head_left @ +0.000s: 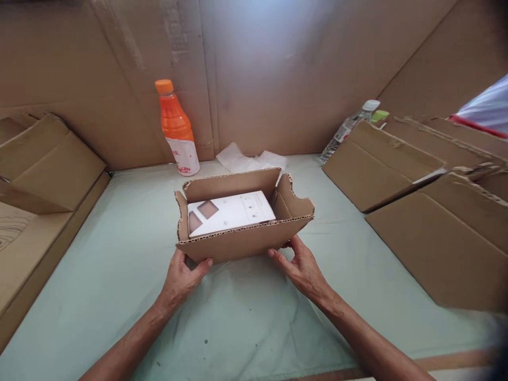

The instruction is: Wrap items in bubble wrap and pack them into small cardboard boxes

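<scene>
Between my two hands is an open-topped brown cardboard box (242,243), its near side tilted toward me. Inside it lies a white printed carton (234,211) with brown squares at its left end. My left hand (183,275) grips the lower left corner, thumb on the front face and fingers hidden beneath. At the lower right corner, my right hand (299,267) holds on the same way, thumb against the front and the other fingers mostly out of sight under the box.
An orange-capped bottle (178,129) and crumpled white paper (250,160) are at the back. On the right, a clear bottle (345,132) leans behind cardboard boxes (436,243). More cardboard (51,164) stands on the left. A pale green cloth (222,328) covers the table.
</scene>
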`<state>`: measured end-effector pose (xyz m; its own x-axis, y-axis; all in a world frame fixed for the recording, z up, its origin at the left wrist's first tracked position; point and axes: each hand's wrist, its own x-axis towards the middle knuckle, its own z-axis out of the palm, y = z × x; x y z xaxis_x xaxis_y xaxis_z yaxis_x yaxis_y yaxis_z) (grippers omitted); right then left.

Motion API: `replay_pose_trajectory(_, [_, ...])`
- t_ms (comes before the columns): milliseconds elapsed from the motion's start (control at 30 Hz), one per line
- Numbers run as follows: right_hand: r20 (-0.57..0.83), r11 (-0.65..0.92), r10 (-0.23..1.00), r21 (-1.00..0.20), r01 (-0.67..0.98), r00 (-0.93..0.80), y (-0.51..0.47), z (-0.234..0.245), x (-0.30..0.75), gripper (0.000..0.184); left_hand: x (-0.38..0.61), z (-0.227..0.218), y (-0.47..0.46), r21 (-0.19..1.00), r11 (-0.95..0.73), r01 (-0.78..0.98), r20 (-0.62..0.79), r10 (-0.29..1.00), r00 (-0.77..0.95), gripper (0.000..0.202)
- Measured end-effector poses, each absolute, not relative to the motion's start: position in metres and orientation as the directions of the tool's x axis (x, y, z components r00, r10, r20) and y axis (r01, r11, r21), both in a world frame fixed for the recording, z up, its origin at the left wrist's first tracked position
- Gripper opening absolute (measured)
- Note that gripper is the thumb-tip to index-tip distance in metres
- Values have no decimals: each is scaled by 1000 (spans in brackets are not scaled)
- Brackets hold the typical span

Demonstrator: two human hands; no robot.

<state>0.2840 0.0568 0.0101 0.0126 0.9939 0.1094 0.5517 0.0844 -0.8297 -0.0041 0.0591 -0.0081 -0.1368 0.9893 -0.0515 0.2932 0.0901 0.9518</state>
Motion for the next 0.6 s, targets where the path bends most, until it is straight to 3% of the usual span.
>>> replay_pose_trajectory(167, [159,90,983,-853,514,93,57,13,283,46,10,-8,67,946,113,304,-62,983,-170,57])
replay_pose_trajectory(333, [212,97,964,-843,528,161,45,8,302,42,29,-7,87,926,120,358,-95,992,-85,60])
replay_pose_trajectory(600, [250,193,967,-848,494,50,-2,-12,311,65,-5,-21,93,876,21,481,-26,1000,4,43])
